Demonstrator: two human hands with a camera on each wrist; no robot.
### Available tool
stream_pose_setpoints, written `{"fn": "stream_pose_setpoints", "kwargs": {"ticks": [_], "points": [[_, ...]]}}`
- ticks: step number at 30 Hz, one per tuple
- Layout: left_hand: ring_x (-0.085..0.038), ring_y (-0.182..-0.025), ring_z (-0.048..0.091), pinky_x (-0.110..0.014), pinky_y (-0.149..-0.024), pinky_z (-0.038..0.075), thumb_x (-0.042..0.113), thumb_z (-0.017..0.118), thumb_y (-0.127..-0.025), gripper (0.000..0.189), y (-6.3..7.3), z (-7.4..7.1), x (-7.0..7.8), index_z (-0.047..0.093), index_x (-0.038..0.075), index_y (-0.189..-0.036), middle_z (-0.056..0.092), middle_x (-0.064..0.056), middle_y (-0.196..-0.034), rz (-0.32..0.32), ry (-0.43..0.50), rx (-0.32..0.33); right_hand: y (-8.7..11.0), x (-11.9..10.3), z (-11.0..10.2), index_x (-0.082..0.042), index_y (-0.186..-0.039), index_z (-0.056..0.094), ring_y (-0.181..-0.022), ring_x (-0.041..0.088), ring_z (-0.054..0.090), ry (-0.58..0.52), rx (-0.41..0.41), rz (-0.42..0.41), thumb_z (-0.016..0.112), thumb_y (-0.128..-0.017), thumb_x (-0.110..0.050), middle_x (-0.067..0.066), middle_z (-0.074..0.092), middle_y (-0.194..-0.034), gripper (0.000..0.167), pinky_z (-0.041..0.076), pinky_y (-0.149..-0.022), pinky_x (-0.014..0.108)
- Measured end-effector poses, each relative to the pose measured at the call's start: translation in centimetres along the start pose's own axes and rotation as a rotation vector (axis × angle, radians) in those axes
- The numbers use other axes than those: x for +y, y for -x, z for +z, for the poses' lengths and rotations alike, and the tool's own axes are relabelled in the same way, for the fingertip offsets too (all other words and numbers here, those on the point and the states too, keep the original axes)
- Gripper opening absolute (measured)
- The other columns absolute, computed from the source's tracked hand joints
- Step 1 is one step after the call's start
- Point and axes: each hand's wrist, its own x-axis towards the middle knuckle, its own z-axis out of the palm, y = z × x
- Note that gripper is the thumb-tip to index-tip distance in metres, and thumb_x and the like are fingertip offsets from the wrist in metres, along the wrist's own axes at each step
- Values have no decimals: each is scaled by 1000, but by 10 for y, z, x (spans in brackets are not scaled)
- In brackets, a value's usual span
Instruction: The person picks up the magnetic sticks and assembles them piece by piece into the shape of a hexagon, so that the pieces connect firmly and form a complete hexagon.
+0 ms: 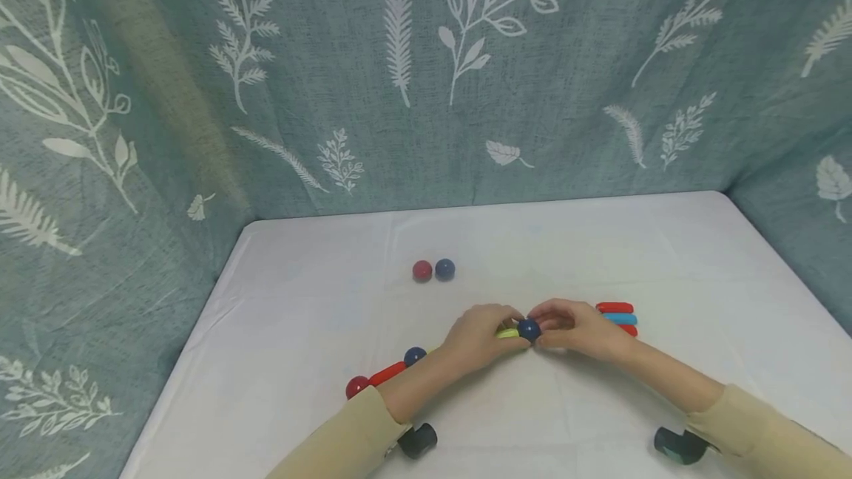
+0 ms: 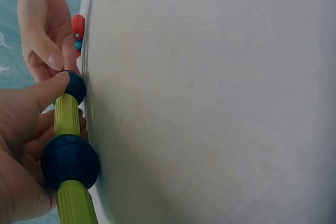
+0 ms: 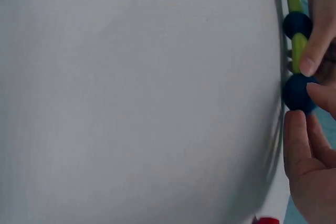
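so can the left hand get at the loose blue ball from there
Probably yes: only white cloth shows between the left hand and the loose blue ball, though that hand would likely have to release the stick-and-ball chain.

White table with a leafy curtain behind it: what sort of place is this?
Perhaps a curtained-off indoor corner for tabletop work: a leaf-patterned curtain hangs behind and beside the white-covered table, where coloured rods lie in a small group.
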Motion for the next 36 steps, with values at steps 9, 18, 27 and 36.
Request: {"fn": "stream_pose_setpoints", "kwargs": {"ticks": [9,18,27,36], "points": [[-7,-87,59,-25,-81,48,35,74,-87,35,5,1,-7,69,16,-115,68,7,-94,-13,5,-10,23,8,-53,-8,-112,69,-97,29,63,386,272,-90,70,-91,-15,9,67,-109,22,56,-79,38],[-9,-90,61,-27,-84,49,35,74,-87,36,11,-4,-14,68,15,-116,70,5,-98,-4,36,-1,33,28,-84,-5,-112,70,-102,35,59,447,241,65,68,-92,-26,14,67,-111,29,54,-79,47],[-9,-90,62,-27,-84,49,33,74,-87,34,12,-5,-17,69,15,-115,70,3,-98,2,54,-8,15,34,-78,-2,-110,68,-91,27,60,475,254,47,73,-87,-20,11,68,-102,29,52,-77,41],[-8,-88,60,-26,-83,48,32,75,-87,34,13,-6,-17,69,14,-116,70,4,-96,4,52,-12,4,9,-41,-9,-109,70,-92,23,64,406,205,-89,76,-85,-19,8,68,-107,27,53,-73,34]]}}
